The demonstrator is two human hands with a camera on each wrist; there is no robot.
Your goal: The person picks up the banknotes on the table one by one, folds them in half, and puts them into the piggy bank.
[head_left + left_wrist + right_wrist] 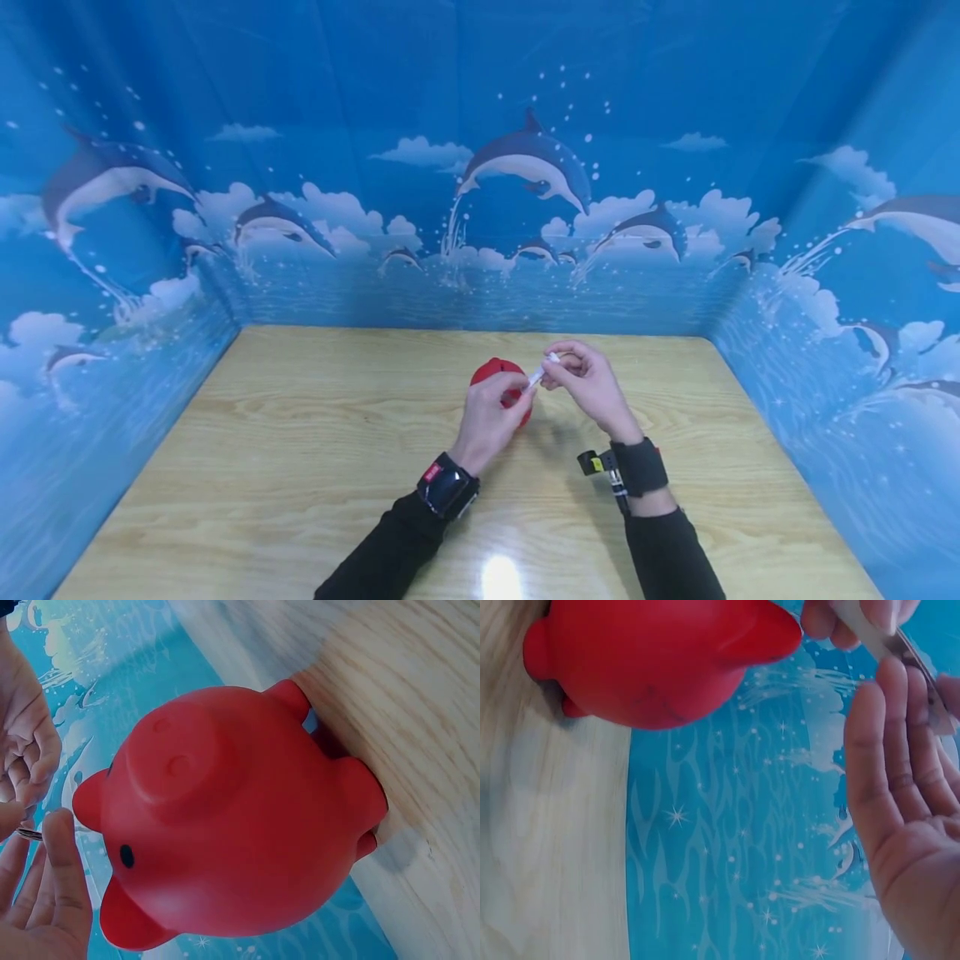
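A red piggy bank (232,817) with a round snout, black eyes and stubby legs stands on the table. In the head view the left hand (486,419) partly covers the bank (491,367). Just above and to the right of it, both hands meet at a thin, pale folded strip of paper (537,377). The left hand pinches its lower end between thumb and fingers. At the upper end, the right hand (595,390) pinches it too. Layered edges show on the strip (870,634) in the right wrist view; its print is too blurred to read.
A light wood-grain table (315,433) lies under the hands. Blue curtains (337,167) printed with dolphins and clouds enclose its back and sides. Straps with small devices sit on both wrists, including a black band (640,467) on the right.
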